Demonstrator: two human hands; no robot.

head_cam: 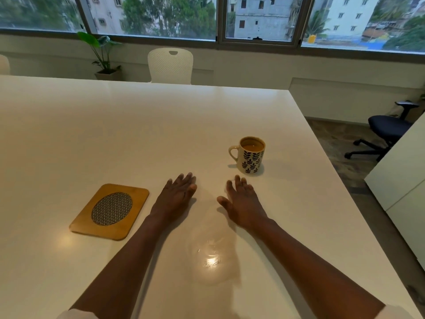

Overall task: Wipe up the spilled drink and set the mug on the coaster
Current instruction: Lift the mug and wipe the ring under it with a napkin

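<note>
A cream mug (pixel 251 157) with a dark leaf pattern stands upright on the white table (pixel 115 125), filled with a brown drink, its handle to the left. A wooden coaster (pixel 110 211) with a woven oval centre lies at the left, with nothing on it. A clear puddle (pixel 212 252) spreads on the table between my forearms. My left hand (pixel 176 196) rests flat, fingers apart, just right of the coaster. My right hand (pixel 241 201) lies flat below the mug, not touching it. Both hands hold nothing. No cloth is in view.
A white chair (pixel 170 65) stands at the table's far side, with a potted plant (pixel 104 54) by the window. The table's right edge runs diagonally; beyond it are a dark office chair (pixel 386 132) and a white cabinet (pixel 404 185).
</note>
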